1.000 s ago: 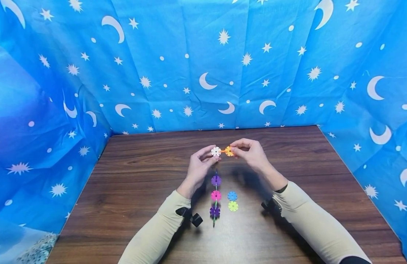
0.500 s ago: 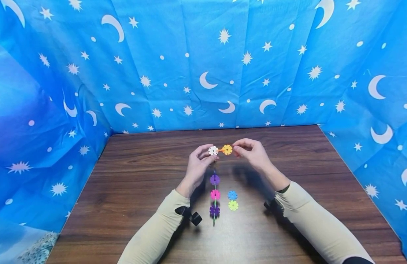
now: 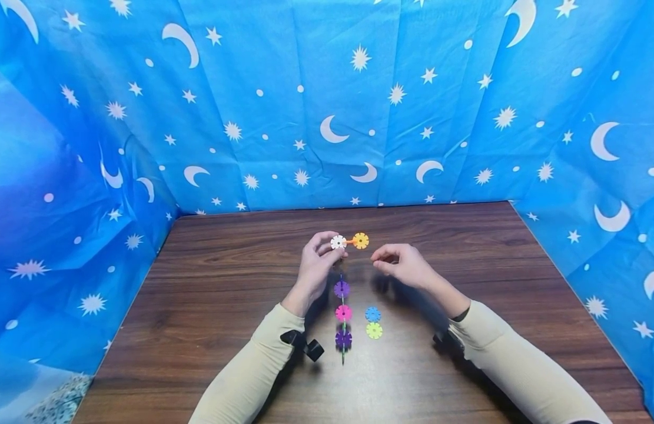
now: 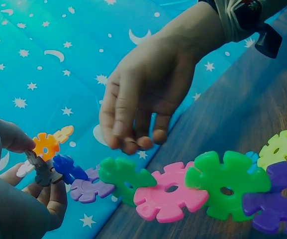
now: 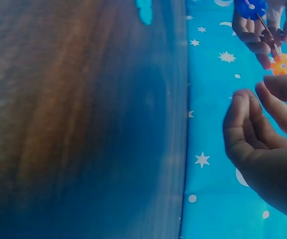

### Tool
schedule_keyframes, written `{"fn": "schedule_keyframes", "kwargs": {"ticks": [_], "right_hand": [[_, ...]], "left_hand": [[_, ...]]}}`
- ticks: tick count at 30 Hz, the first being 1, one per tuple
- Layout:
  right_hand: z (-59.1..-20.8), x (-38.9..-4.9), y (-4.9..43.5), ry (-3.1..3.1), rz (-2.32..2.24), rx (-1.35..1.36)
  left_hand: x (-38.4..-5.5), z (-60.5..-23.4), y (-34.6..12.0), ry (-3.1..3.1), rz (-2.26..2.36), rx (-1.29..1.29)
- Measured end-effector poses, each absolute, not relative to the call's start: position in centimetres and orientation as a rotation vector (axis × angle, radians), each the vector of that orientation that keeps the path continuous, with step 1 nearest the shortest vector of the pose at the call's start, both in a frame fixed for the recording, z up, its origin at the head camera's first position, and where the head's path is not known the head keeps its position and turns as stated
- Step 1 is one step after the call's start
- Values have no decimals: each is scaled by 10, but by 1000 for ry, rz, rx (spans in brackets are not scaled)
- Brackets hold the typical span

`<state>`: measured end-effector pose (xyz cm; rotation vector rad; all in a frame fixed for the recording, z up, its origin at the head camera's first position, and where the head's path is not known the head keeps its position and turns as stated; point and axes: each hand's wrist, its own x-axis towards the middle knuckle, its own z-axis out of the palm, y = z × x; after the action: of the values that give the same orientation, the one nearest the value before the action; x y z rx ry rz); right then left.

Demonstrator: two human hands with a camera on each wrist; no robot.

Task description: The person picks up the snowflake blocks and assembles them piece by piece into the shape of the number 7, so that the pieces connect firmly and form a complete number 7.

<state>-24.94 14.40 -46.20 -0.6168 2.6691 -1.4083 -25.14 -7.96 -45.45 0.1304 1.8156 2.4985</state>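
My left hand [image 3: 312, 268] pinches a white notched snowflake disc [image 3: 338, 242]. An orange piece beside it joins a yellow-orange disc [image 3: 361, 240]. In the left wrist view the discs run on as one linked chain: blue [image 4: 68, 168], light purple [image 4: 91, 186], green [image 4: 126, 179], pink [image 4: 170, 191], another green [image 4: 228, 186] and dark purple [image 4: 282, 196]. From the head the chain points toward the person. My right hand [image 3: 403, 265] hangs apart from it, to the right, its fingers loosely bent around nothing.
A loose blue disc [image 3: 372, 314] and a lime disc [image 3: 374, 330] lie side by side on the brown wooden table [image 3: 226, 265], right of the chain. A blue cloth [image 3: 284, 106] with moons and stars surrounds the table's back and sides.
My right hand has let go of the yellow-orange disc and moved back toward the person. My left hand has shifted slightly left with the chain.
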Motion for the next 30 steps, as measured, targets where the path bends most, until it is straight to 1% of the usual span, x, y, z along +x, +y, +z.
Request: {"fn": "schedule_keyframes", "kwargs": {"ticks": [6, 15, 24, 30], "right_hand": [[-467, -244, 141, 2670, -1126, -806], [-467, -235, 134, 2632, -876, -991], [-471, -229, 134, 2492, -753, -1168], [-473, -226, 134, 2497, -702, -1198]], "left_hand": [[-251, -454, -79, 1818, 2494, 128], [-251, -453, -79, 1818, 2495, 132], [-251, -453, -80, 1833, 2487, 131], [-252, -454, -81, 1852, 2468, 133]]}}
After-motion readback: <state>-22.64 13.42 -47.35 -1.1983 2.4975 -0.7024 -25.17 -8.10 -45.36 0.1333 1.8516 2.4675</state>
